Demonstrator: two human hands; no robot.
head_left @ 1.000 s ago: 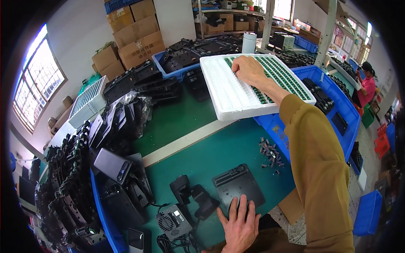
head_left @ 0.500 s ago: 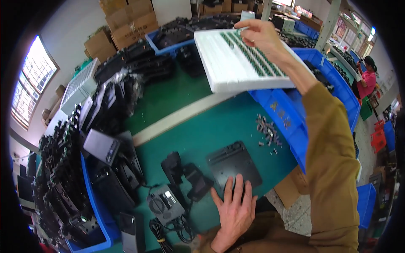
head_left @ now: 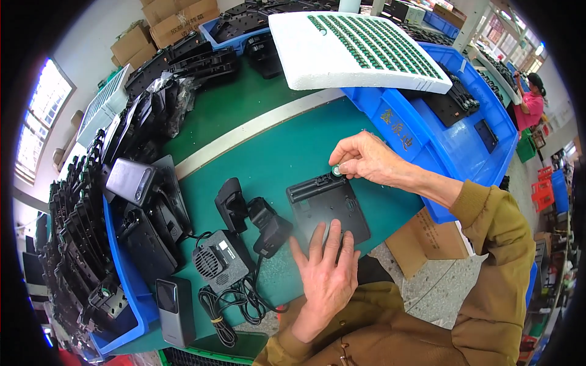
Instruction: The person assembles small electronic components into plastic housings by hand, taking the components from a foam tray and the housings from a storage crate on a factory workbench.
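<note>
Many black parts crowd a blue bin at about nine o'clock from a flat black panel. At eight o'clock sits a gray grilled box, its cable coiled. The left hand, at six o'clock, has its fingers loosely spread, tips on the panel, which lies on a green mat. Toward twelve rests a white foam tray. At the panel's twelve-o'clock edge, the right hand pinches a small round green part; I cannot tell whether that touches the panel. A blue crate stands at two.
</note>
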